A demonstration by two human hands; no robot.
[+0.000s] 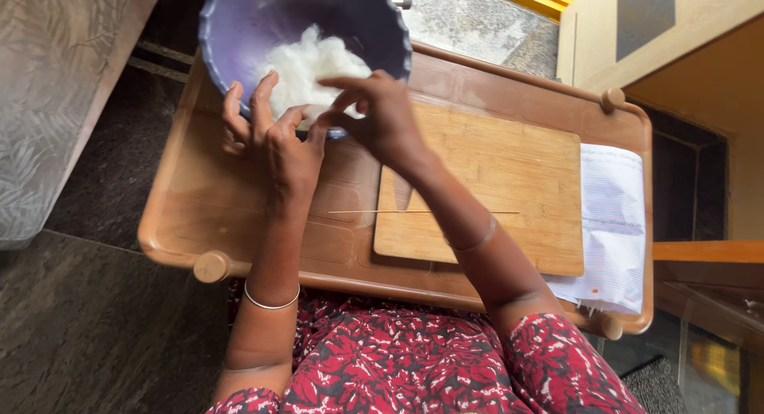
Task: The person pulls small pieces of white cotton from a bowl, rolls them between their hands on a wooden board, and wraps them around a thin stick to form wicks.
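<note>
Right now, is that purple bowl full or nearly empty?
Partly filled: the purple bowl holds a clump of white cotton-like fluff on one side, with bare purple inside showing around it.

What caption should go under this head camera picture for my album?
Two bare hands, left hand and right hand, pull white fluffy cotton from a purple scalloped plastic bowl beside a wooden board.

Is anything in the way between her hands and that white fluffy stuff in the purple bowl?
Nothing visible. The left hand and right hand are already at the near rim of the purple bowl, fingers on the white fluff.
</note>
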